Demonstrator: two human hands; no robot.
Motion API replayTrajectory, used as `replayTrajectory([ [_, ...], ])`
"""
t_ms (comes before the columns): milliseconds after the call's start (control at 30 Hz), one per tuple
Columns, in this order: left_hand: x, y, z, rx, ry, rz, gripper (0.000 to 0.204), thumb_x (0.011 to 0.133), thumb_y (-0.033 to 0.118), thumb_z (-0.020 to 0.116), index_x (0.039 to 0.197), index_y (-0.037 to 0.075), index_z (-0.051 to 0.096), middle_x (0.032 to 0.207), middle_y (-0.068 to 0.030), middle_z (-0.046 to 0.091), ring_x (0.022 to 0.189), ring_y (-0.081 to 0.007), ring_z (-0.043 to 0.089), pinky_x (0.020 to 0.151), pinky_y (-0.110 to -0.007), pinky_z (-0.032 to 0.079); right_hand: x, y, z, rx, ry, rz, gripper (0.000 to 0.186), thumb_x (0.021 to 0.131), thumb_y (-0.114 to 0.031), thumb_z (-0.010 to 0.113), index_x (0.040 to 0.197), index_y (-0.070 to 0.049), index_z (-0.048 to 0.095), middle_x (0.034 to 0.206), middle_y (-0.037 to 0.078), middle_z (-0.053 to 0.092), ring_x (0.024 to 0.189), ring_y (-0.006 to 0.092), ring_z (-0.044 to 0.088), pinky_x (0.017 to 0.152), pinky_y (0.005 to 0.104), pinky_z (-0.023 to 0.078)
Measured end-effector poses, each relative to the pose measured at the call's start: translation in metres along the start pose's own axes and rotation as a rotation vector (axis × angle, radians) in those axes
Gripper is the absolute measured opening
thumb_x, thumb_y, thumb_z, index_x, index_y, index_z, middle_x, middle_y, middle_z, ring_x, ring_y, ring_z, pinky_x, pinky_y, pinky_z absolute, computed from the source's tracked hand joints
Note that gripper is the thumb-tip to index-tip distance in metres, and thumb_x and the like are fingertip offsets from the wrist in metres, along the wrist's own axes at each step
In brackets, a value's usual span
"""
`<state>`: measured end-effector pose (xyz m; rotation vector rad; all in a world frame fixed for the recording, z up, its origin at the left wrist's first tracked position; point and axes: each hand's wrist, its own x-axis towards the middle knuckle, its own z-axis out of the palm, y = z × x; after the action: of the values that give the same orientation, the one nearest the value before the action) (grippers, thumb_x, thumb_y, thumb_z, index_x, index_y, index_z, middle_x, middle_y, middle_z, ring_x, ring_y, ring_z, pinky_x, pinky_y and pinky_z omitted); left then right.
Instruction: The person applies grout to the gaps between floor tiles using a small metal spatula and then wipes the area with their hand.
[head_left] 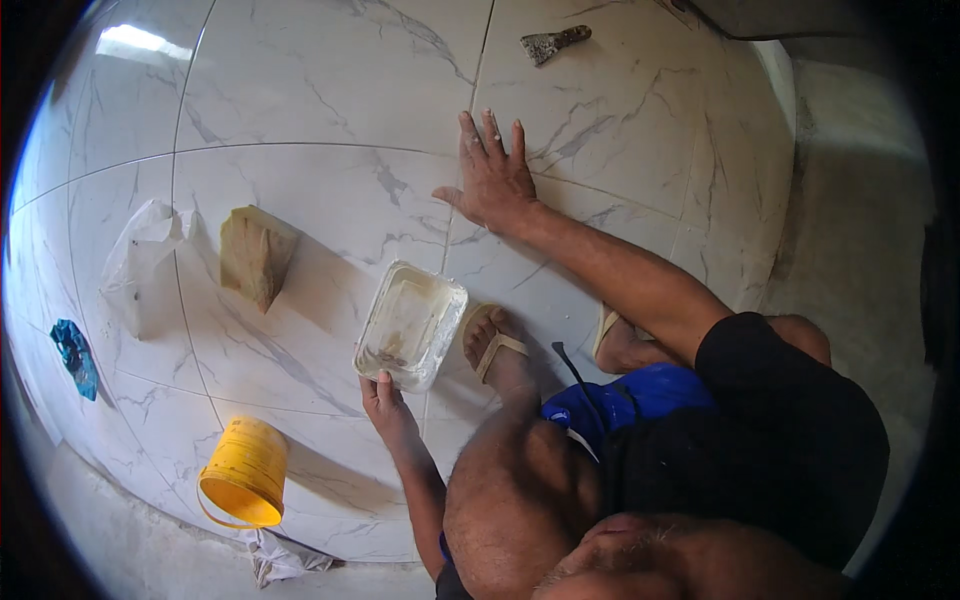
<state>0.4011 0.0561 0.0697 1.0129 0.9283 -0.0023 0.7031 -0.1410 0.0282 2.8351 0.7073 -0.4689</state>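
My left hand (pixel 388 403) grips the near rim of a clear rectangular plastic tub (pixel 408 325), with the thumb over the edge. Whitish residue coats the tub's inner walls and bottom. My right hand (pixel 494 178) is spread on the marble-patterned tile floor, fingers apart, holding nothing; pale specks show on its fingertips. Beyond it lies a putty knife (pixel 553 45) with a dark handle and a blade crusted with pale material.
Left of the tub stands an opened tan bag (pixel 258 258), beside a crumpled clear plastic bag (pixel 140 265). A blue crumpled wrapper (pixel 75 358) lies farther left. A yellow bucket (pixel 245 470) and a whitish cloth (pixel 283 560) are at lower left. My sandalled foot (pixel 495 345) is right of the tub.
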Motion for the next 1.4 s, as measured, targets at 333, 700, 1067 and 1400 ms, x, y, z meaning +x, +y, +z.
replayTrajectory([
  [333, 0.016, -0.003, -0.014, 0.007, 0.053, 0.047, 0.045, 0.107, 0.021, 0.053, 0.144, -0.004, 0.048, 0.141, -0.0175, 0.058, 0.129, -0.0265, 0.058, 0.111, -0.04, 0.045, -0.023, -0.012, 0.017, 0.054, 0.157, -0.047, 0.1, 0.097, -0.073, 0.042, 0.149, 0.013, 0.043, 0.168, 0.024, 0.021, 0.155, 0.0449, 0.014, 0.118, 0.0744, 0.009],
  [700, 0.018, -0.004, -0.017, -0.041, 0.067, 0.063, 0.046, 0.107, 0.021, 0.053, 0.146, -0.003, 0.047, 0.142, -0.0152, 0.058, 0.13, -0.0249, 0.058, 0.11, -0.04, 0.046, -0.056, -0.015, 0.007, 0.079, 0.095, -0.159, 0.086, 0.099, -0.069, 0.044, 0.148, 0.0, 0.053, 0.168, 0.021, 0.026, 0.155, 0.0424, 0.021, 0.118, 0.0741, 0.014],
  [1067, 0.021, -0.01, -0.016, -0.103, 0.078, 0.057, 0.044, 0.106, 0.018, 0.057, 0.144, -0.004, 0.049, 0.137, -0.0156, 0.06, 0.126, -0.0236, 0.06, 0.108, -0.038, 0.048, 0.016, 0.049, -0.015, -0.011, 0.21, -0.456, 0.054, 0.102, -0.046, 0.054, 0.15, -0.019, 0.054, 0.169, 0.017, 0.024, 0.156, 0.0398, 0.019, 0.124, 0.0627, 0.014],
  [1400, 0.013, -0.006, -0.013, -0.084, 0.085, 0.029, 0.051, 0.105, 0.018, 0.056, 0.149, -0.003, 0.043, 0.144, -0.0165, 0.056, 0.133, -0.0258, 0.056, 0.114, -0.038, 0.043, 0.038, 0.063, -0.012, -0.073, 0.143, -0.666, 0.054, 0.102, -0.053, 0.05, 0.151, -0.031, 0.05, 0.173, 0.005, 0.02, 0.16, 0.027, 0.015, 0.128, 0.0571, 0.002],
])
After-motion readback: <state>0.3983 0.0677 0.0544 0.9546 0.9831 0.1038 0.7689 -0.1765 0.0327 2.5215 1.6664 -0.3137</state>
